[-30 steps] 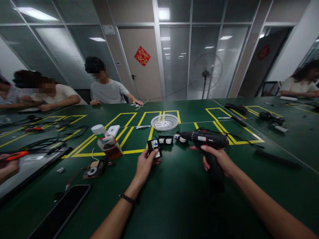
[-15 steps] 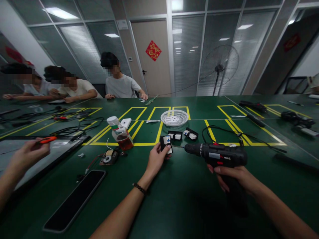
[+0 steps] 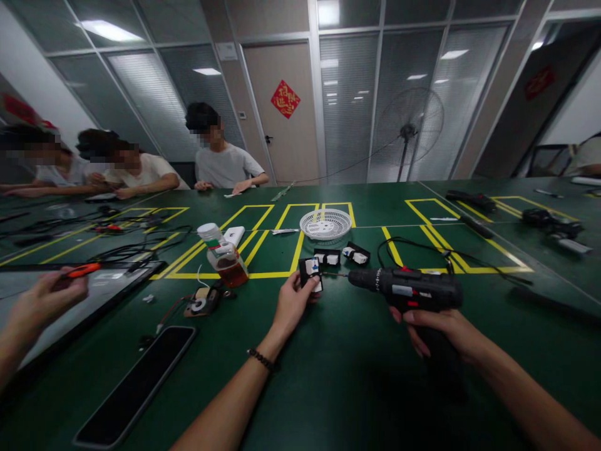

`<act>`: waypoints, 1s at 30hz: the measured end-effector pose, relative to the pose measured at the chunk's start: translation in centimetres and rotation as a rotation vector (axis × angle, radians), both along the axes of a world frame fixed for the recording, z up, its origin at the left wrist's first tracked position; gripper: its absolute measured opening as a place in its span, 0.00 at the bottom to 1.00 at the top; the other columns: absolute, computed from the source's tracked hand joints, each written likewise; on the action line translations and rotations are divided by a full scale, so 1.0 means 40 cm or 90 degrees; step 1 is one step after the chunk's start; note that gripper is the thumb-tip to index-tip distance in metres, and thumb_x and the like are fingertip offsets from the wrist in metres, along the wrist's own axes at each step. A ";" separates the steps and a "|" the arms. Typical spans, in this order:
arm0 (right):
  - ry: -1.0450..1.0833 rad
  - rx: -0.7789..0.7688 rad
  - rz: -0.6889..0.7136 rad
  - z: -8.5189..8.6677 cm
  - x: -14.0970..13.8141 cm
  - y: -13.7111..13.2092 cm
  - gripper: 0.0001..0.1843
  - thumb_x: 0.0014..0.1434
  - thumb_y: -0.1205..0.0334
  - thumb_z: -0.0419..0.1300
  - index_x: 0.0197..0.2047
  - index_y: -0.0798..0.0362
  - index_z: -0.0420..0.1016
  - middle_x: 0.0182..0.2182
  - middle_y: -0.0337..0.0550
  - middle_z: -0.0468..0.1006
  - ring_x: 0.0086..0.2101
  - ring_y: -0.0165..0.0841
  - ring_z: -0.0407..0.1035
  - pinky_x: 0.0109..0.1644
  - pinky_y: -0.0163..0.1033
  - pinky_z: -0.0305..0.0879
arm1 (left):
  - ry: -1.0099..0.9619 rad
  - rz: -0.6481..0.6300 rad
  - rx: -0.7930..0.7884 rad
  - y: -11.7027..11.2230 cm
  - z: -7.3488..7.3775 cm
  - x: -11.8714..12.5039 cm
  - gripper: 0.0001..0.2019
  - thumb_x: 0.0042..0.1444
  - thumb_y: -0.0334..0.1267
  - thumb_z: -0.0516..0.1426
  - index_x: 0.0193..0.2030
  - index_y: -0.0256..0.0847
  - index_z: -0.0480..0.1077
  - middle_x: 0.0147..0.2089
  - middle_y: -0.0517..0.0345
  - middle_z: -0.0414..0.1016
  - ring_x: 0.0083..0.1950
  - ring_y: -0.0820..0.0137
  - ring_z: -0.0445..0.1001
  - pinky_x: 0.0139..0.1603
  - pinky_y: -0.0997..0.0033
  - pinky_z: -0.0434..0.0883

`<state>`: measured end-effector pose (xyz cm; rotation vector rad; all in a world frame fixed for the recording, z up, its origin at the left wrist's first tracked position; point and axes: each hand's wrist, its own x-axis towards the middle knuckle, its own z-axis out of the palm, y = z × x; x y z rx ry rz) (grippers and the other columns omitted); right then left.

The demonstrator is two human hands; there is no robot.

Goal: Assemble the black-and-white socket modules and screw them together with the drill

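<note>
My left hand [image 3: 297, 293], with a dark bead bracelet on the wrist, pinches a small black-and-white block [image 3: 310, 273] with a blue spot. In my right hand [image 3: 436, 326] is a black cordless drill [image 3: 408, 289], held by its handle and pointing left. Its thin bit [image 3: 335, 274] reaches to the right side of the block; whether the tip touches is too small to tell. Just beyond lie two similar black-and-white blocks, one on the left [image 3: 327, 257] and one on the right [image 3: 355, 253]. Behind them is a white slotted basket [image 3: 325, 224].
A bottle of reddish liquid [image 3: 230, 266], a small motor-like part with wires [image 3: 201, 304] and a phone [image 3: 138, 382] lie left. Another person's hand [image 3: 51, 300] holds an orange-handled tool [image 3: 83, 270] at far left. A black cable [image 3: 422, 241] runs behind the drill. Several people sit across.
The view has shifted slightly. My hands, the block and the drill keep nearly the same arrangement. Across the table, a seated person's hand has moved left.
</note>
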<state>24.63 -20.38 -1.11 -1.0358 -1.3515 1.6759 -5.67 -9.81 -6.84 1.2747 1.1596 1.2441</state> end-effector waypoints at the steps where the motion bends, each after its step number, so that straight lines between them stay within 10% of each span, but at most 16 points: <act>1: 0.000 -0.002 0.002 0.001 -0.001 0.000 0.14 0.62 0.57 0.58 0.44 0.59 0.73 0.16 0.38 0.71 0.18 0.30 0.64 0.27 0.37 0.64 | 0.000 -0.002 0.002 0.000 0.000 0.001 0.26 0.54 0.49 0.62 0.56 0.37 0.68 0.47 0.47 0.77 0.32 0.68 0.78 0.29 0.72 0.75; 30: -0.003 -0.004 -0.007 -0.014 -0.002 -0.004 0.13 0.63 0.57 0.57 0.45 0.59 0.72 0.16 0.38 0.71 0.18 0.30 0.64 0.25 0.36 0.63 | 0.002 0.010 0.008 0.000 -0.003 0.005 0.26 0.54 0.48 0.62 0.56 0.37 0.69 0.50 0.44 0.76 0.33 0.67 0.79 0.28 0.72 0.75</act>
